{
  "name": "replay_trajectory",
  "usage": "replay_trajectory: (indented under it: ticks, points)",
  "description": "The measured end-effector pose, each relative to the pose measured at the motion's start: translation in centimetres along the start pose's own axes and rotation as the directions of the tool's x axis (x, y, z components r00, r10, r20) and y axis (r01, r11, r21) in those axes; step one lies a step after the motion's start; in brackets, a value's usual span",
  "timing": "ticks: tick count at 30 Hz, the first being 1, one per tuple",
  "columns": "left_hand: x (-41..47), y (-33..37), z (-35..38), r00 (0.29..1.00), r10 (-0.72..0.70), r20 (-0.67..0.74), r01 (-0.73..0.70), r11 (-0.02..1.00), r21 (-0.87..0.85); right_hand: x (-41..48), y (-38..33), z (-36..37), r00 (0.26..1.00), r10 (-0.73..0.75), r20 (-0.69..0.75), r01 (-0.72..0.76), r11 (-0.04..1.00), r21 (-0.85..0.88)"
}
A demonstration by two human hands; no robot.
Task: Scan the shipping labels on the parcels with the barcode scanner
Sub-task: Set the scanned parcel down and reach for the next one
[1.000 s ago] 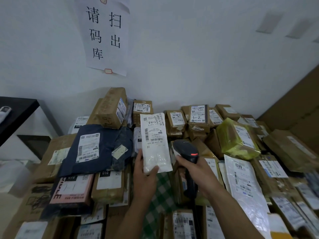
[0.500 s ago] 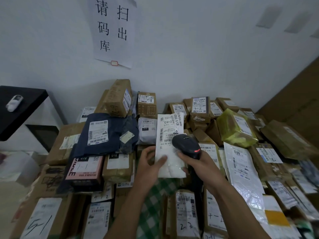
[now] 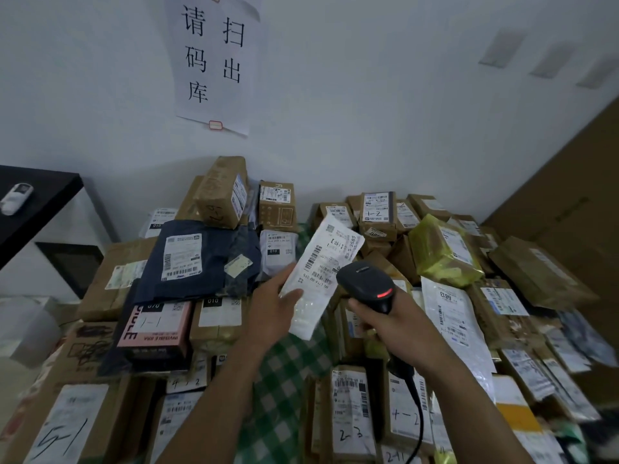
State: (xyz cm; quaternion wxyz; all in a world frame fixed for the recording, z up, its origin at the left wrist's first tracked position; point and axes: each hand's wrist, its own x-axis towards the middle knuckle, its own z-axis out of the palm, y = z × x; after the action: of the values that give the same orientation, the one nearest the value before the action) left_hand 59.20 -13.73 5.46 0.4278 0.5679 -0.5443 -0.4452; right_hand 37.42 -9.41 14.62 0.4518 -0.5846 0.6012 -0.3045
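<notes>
Above the heap of parcels, dead centre, the left hand (image 3: 274, 306) grips a flat white parcel (image 3: 310, 316) near its lower end, thumb laid across the front, and the parcel tilts with its top leaning off to the right. Its shipping label (image 3: 330, 256) faces the camera, barcodes plainly showing. Just beside it, the right hand (image 3: 392, 326) is wrapped round the handle of the black barcode scanner (image 3: 366, 286), whose head sits right at the label's lower right edge with a red light (image 3: 384, 294) glowing on its back; whether the head touches the parcel I cannot tell. A dark cable (image 3: 418, 406) drops from the handle toward the bottom of the view. Under both forearms a green checked cloth (image 3: 284, 373) shows between brown cardboard boxes (image 3: 351, 413) with handwritten numbers on their labels. Off to the left a navy mailer bag (image 3: 201, 259) lies on the boxes, with a pink box (image 3: 154, 329) just below it. On the right sits a yellow-green wrapped parcel (image 3: 442, 256), and a long white mailer (image 3: 452, 323) lies near the right wrist. Behind it all, a paper sign (image 3: 217, 61) with large Chinese characters hangs on the wall, and at far left a black desk (image 3: 50, 189) carries a small white device (image 3: 15, 197)
</notes>
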Motion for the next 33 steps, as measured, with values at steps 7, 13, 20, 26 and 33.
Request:
replay_trajectory:
  ticks: [7, 13, 20, 26, 33]
  points:
    - [2.5, 0.5, -2.5, 0.992, 0.033, 0.121, -0.08, 0.913, 0.4, 0.4, 0.4, 1.4, 0.998, 0.003, -0.055, -0.013, 0.984, -0.179]
    - [2.7, -0.2, -3.4, 0.99, 0.024, 0.142, -0.092, 0.862, 0.499, 0.4, 0.2, 2.2, 1.0, 0.026, -0.008, -0.027, 0.981, -0.192]
    - [2.6, -1.0, -3.9, 0.984, 0.031, 0.178, -0.128, 0.815, 0.565, 0.2, -0.5, 2.5, 0.998, 0.046, 0.053, -0.033, 0.976, -0.217]
    - [2.4, -1.1, -4.2, 0.983, 0.046, 0.18, -0.143, 0.805, 0.576, 0.1, -0.5, 2.6, 0.995, 0.05, 0.082, -0.031, 0.975, -0.218]
    - [2.4, -0.8, -3.7, 0.987, 0.001, 0.159, -0.056, 0.938, 0.341, -0.2, -0.4, 1.9, 0.996, 0.056, 0.072, -0.049, 0.995, -0.084]
